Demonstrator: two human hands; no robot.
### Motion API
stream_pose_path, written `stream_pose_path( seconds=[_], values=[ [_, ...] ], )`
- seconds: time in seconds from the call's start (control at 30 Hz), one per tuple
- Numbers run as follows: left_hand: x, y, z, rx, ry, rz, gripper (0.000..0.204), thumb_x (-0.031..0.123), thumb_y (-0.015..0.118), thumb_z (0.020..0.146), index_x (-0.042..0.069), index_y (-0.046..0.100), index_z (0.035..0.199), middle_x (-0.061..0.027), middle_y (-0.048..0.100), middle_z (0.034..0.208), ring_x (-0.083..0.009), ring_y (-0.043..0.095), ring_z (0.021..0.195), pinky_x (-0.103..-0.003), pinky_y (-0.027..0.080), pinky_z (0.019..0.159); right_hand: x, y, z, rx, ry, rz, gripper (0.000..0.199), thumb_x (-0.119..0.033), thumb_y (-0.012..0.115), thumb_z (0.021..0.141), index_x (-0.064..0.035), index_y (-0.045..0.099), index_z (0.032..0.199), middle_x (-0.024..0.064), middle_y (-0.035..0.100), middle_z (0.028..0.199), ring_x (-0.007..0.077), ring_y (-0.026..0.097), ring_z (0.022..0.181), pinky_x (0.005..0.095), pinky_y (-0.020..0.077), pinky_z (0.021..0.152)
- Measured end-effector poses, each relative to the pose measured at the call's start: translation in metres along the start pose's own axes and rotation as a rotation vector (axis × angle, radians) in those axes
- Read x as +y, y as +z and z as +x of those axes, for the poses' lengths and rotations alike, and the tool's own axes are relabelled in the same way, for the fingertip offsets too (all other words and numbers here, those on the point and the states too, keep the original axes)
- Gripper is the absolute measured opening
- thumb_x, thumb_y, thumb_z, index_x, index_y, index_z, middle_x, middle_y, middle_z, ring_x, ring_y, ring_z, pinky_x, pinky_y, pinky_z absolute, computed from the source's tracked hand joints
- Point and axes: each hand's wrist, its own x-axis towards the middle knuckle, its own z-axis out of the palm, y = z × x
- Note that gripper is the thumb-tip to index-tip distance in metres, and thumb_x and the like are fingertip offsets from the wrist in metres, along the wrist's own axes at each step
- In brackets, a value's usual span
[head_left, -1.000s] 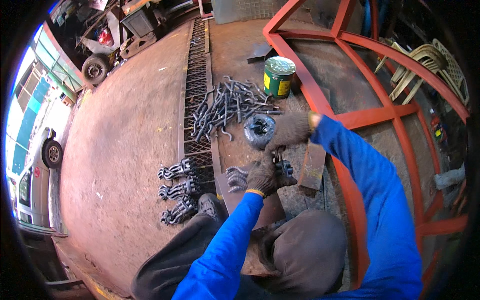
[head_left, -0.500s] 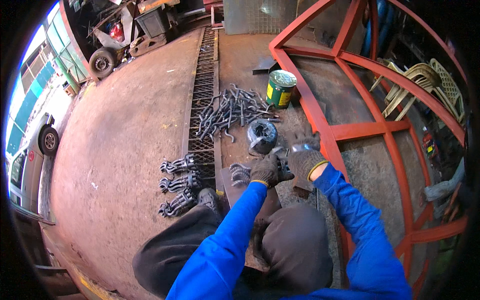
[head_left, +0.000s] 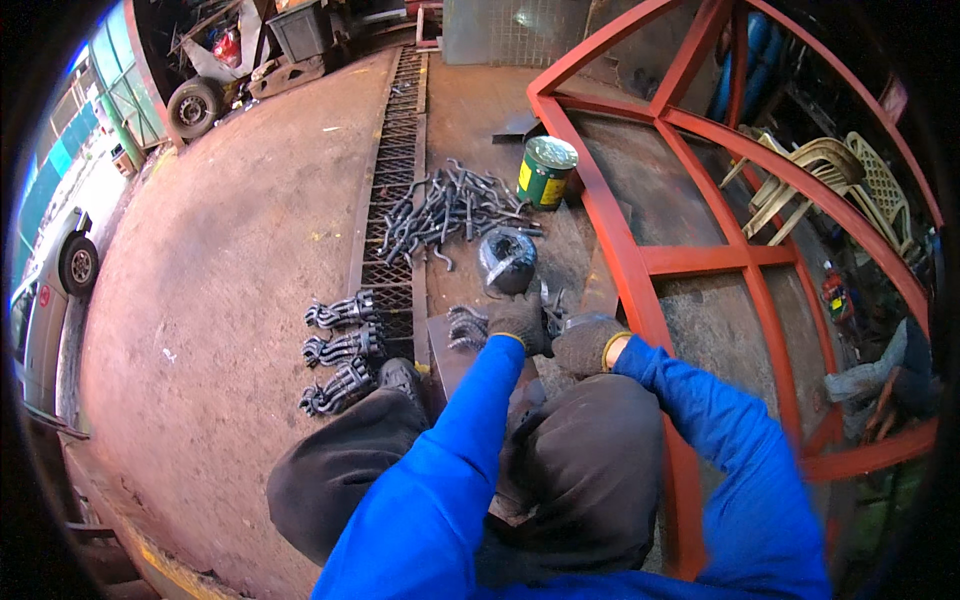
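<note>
My left hand [head_left: 516, 322], in a dark knitted glove, is closed around a bundle of bent metal rods [head_left: 467, 328]. Wavy rod ends stick out on its left, and more dark metal shows between the hands. Just to the right, my gloved right hand [head_left: 590, 345] is curled against the bundle's right end. Something shiny lies by its fingers, too small to name. Beyond the hands sits a coil wrapped in shiny black plastic [head_left: 507, 262]. Past it lies a heap of loose bent rods [head_left: 450, 212], partly over a floor grating [head_left: 384, 225].
Three tied rod bundles [head_left: 343, 347] lie left of my shoe. A green and yellow can [head_left: 547, 172] stands beyond the coil. The red steel frame [head_left: 690, 260] fills the right side, close to my right arm. A flat metal plate [head_left: 445, 365] lies below my left hand.
My right hand has come down and left toward the bundle, its spread fingers now curled. The left hand keeps its hold. The whole view has shifted slightly.
</note>
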Motion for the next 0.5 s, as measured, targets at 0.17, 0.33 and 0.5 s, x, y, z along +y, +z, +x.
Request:
stream_pose_path(
  seconds=[0.17, 0.33, 0.5],
  values=[
    [-0.001, -0.008, 0.009, -0.201, -0.102, -0.016, 0.085, 0.048, 0.088, 0.058, 0.008, 0.054, 0.125, -0.0227, 0.059, 0.129, -0.0395, 0.056, 0.121, -0.051, 0.047, 0.098, -0.017, 0.022, -0.016, 0.160, 0.048, 0.191, 0.032, -0.033, 0.054, 0.084, -0.0124, 0.077, 0.094, 0.0169, 0.072, 0.099, 0.0379, 0.069, 0.093, 0.0498, 0.0542, 0.081],
    [-0.003, 0.000, 0.006, -0.069, -0.069, 0.015, 0.058, 0.031, 0.074, 0.074, 0.005, 0.053, 0.121, -0.0265, 0.061, 0.121, -0.0438, 0.060, 0.114, -0.050, 0.049, 0.096, -0.032, 0.028, -0.018, 0.322, 0.084, 0.257, 0.029, -0.030, 0.060, 0.079, -0.0100, 0.078, 0.090, 0.0209, 0.072, 0.096, 0.0379, 0.070, 0.091, 0.0493, 0.0553, 0.079],
    [0.006, -0.003, 0.008, -0.066, -0.055, 0.019, 0.056, 0.028, 0.075, 0.073, 0.004, 0.053, 0.119, -0.0272, 0.061, 0.120, -0.0443, 0.060, 0.113, -0.050, 0.049, 0.095, -0.029, 0.042, -0.023, 0.377, 0.126, 0.363, 0.034, -0.038, 0.062, 0.080, -0.0089, 0.077, 0.090, 0.0214, 0.071, 0.095, 0.0391, 0.069, 0.091, 0.0487, 0.0546, 0.079]
  ],
)
